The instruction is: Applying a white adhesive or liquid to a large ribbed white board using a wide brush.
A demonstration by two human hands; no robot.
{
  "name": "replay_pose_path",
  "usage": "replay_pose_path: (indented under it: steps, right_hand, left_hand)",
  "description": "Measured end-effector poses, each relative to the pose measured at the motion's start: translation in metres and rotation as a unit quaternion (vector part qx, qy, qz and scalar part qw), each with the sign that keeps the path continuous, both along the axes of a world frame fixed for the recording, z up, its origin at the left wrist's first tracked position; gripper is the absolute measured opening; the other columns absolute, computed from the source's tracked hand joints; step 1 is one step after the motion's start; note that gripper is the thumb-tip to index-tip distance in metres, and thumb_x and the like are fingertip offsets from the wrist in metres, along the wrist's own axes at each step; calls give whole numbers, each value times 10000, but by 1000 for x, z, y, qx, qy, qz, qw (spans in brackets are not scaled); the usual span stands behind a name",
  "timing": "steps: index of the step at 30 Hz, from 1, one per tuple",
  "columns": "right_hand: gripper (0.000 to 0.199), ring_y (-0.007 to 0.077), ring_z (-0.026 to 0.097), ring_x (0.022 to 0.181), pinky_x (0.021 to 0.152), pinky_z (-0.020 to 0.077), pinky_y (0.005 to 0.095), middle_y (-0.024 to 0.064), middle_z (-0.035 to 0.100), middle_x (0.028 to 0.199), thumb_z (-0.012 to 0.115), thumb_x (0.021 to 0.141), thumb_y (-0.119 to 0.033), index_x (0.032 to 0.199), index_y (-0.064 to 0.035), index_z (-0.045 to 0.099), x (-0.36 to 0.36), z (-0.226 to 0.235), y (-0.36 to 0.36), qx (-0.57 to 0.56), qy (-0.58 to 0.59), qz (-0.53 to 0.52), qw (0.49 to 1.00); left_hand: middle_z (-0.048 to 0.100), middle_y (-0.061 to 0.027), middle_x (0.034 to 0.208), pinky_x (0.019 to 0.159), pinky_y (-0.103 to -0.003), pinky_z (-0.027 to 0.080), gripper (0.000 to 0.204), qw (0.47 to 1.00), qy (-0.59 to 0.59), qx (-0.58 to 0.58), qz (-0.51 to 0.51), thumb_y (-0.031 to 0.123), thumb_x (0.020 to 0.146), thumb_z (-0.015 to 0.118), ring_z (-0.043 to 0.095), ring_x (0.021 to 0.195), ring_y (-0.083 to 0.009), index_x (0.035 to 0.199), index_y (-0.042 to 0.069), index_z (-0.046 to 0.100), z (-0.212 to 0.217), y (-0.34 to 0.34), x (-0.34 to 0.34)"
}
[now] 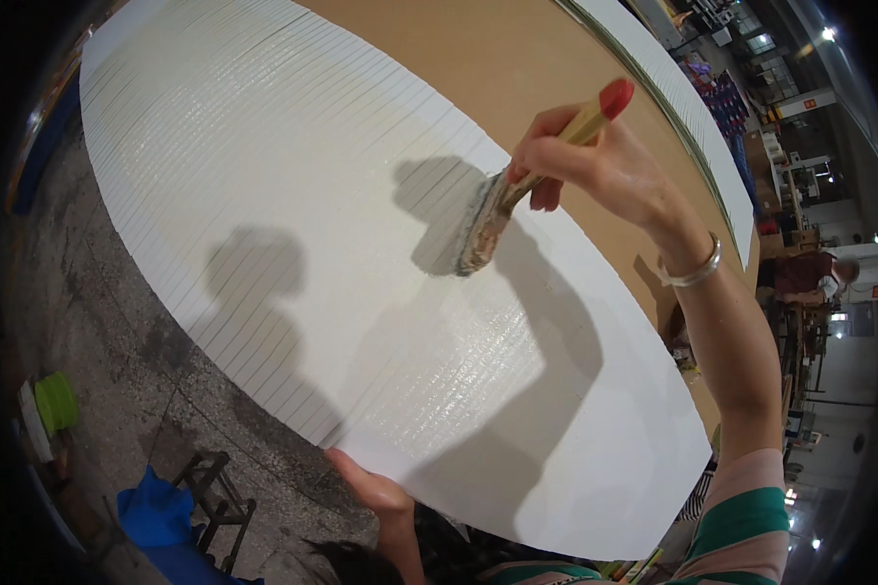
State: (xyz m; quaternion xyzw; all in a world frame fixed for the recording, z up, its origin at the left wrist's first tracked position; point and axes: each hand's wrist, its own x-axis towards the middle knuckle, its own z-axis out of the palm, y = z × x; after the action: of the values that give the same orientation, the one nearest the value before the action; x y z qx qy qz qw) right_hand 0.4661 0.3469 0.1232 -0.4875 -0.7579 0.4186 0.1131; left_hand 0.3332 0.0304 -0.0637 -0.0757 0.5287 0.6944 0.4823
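Observation:
A large white sheet (595,468) with curved-looking edges and rows of thin parallel lines fills the middle of the view. Wet, shiny streaks cover parts of it. My right hand (580,161) is closed round the wooden handle of a wide paintbrush (488,224), whose handle end is red. Its bristles, coated in pale stuff, touch the sheet. At the sheet's near edge, my left hand (380,492) grips the border, with some fingers hidden beneath it. Shadows of my head, arm and the brush fall across the surface.
Brown board (410,39) lies beyond the sheet, with another white sheet (683,107) farther off. On the speckled floor at left are a blue cloth (156,512) on a dark metal stand (226,507) and a green roll (56,402). Another person (805,275) stands far right.

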Motion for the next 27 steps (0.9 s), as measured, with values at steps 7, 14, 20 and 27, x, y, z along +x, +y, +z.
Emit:
replay_pose_path:
  steps: [7,14,20,27]
  right_hand:
    - [294,136,642,594,588,501,246,91,644,640,611,795,-251,714,28,649,2,-14,6,48,44,14,998]
    - [233,120,632,597,560,494,251,76,651,656,625,794,-192,742,35,640,16,8,-9,-15,13,-16,1000]
    - [206,128,604,505,460,471,252,87,638,620,625,776,-154,675,26,628,47,-14,-40,-94,-1,-43,995]
    - [210,109,596,561,516,447,231,63,629,617,631,780,-182,706,15,636,36,6,-24,-10,49,-58,997]
  left_hand:
    - [324,-121,1461,1095,-357,241,710,1000,7,17,2,540,998,213,342,1308,-247,1440,-14,258,0,4,4]
    - [324,-119,1463,1096,-357,247,704,998,32,45,-22,536,998,229,345,1309,-246,1447,-7,247,-9,-1,4]
    - [238,-138,1510,1127,-381,193,717,1000,-4,-3,4,547,995,209,259,1367,-263,1478,19,164,3,1,-5]
    - [251,-128,1511,1131,-374,204,742,1000,23,-14,7,557,979,310,288,1359,-266,1469,12,200,0,6,6]
